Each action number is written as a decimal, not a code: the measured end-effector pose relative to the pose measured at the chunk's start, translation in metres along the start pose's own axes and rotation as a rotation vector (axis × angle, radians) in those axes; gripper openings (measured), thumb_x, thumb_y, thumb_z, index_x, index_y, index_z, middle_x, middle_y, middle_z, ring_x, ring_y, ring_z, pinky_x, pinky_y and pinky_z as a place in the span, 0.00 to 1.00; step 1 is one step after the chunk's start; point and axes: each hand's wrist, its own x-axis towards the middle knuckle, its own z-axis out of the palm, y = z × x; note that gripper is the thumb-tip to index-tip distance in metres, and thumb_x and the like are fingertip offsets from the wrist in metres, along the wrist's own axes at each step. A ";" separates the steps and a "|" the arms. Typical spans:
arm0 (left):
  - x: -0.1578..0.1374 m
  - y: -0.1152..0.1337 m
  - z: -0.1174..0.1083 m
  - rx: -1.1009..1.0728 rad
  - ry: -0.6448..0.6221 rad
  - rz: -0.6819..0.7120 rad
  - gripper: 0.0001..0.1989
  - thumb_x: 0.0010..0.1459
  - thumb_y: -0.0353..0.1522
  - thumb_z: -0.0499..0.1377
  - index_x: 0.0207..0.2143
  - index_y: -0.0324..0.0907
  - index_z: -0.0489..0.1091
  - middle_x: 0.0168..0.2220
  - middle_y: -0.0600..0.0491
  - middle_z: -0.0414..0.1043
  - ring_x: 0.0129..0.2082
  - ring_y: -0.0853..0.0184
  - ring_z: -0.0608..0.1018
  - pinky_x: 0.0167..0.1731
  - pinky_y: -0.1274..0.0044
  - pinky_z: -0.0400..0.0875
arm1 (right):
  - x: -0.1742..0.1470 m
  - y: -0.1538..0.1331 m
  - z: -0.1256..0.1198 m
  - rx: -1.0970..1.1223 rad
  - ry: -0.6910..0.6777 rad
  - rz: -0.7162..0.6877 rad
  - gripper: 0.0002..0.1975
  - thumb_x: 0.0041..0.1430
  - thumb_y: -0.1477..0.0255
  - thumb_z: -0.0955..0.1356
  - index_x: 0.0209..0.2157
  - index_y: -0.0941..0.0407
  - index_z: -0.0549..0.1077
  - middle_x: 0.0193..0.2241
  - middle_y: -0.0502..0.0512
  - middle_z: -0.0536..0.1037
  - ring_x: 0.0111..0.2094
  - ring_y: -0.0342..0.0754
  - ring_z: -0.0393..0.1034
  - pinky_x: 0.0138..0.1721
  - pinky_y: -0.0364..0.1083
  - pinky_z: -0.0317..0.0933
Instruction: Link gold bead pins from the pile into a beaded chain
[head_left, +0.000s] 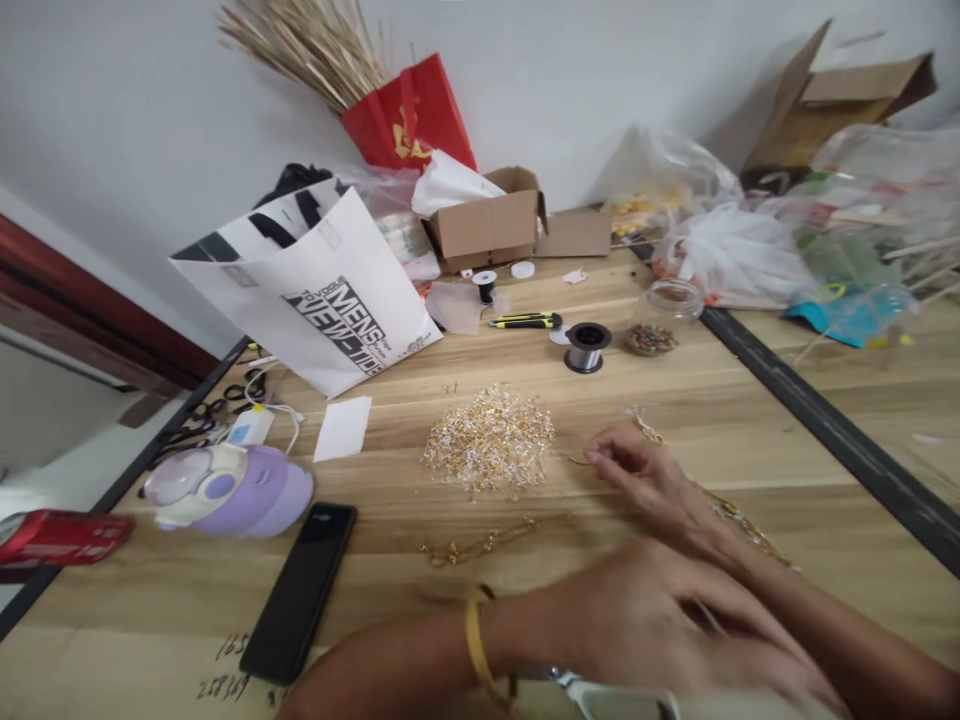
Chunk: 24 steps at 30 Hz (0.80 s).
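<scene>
My right hand (637, 465) is just right of the bead pile, its thumb and fingers pinched together on a thin gold strand (576, 460). In front of it my left hand (675, 620), with a yellow bracelet (478, 645) on the wrist, reaches across to the right. Motion blurs its fingers, so I cannot tell whether they hold anything. Gold and clear small beads (487, 437) lie heaped on the wooden table (390, 600). Nearer me a gold beaded chain (480, 547) is stretched out. Another beaded chain (742, 520) lies partly behind my right forearm.
Behind the pile are a wire spool (588, 348), a yellow-black utility knife (525, 321) and a clear jar (652, 335). A black phone (300, 590), a lilac bottle (240, 490) and a white paper bag (322, 300) stand or lie left. Plastic bags (735, 255) fill the back right.
</scene>
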 end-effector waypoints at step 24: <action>0.009 -0.094 -0.061 0.501 0.337 -0.069 0.09 0.63 0.31 0.52 0.35 0.39 0.72 0.37 0.48 0.73 0.48 0.61 0.67 0.52 0.66 0.62 | -0.004 0.012 0.016 0.037 -0.097 -0.097 0.11 0.61 0.65 0.63 0.31 0.58 0.70 0.20 0.46 0.65 0.22 0.40 0.56 0.25 0.40 0.51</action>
